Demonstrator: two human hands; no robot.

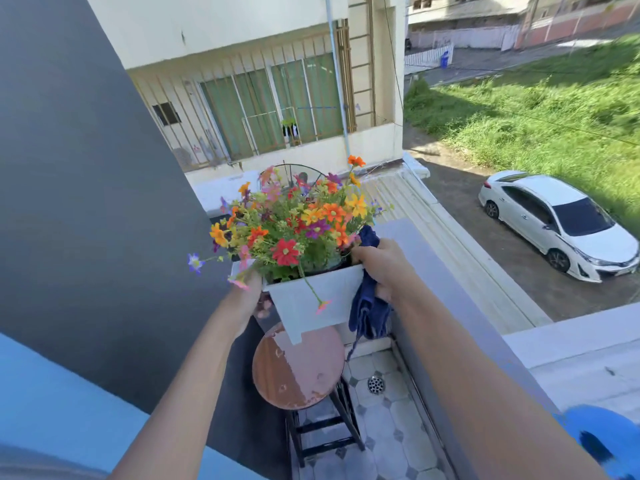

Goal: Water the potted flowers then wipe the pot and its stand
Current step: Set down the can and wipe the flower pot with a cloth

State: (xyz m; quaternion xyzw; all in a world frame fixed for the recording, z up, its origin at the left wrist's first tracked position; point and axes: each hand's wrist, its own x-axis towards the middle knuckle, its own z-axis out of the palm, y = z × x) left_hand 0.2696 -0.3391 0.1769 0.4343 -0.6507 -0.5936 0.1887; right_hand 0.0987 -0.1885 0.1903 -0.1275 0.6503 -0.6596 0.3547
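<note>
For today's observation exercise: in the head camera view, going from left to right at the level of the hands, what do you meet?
Dark grey wall → left hand under the pot's left edge → white square flower pot → dark blue cloth gripped by the right hand → grey balcony ledge → white car parked below.

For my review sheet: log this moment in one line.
pot: lifted off stool | left hand: gripping pot | right hand: pot plus cloth

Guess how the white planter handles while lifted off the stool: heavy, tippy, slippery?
The white planter is probably top-heavy: the flowers spread wider than its tapered base. Likely moderately heavy, since both hands, left and right, grip it. The blue cloth under the right hand may improve grip.
</note>
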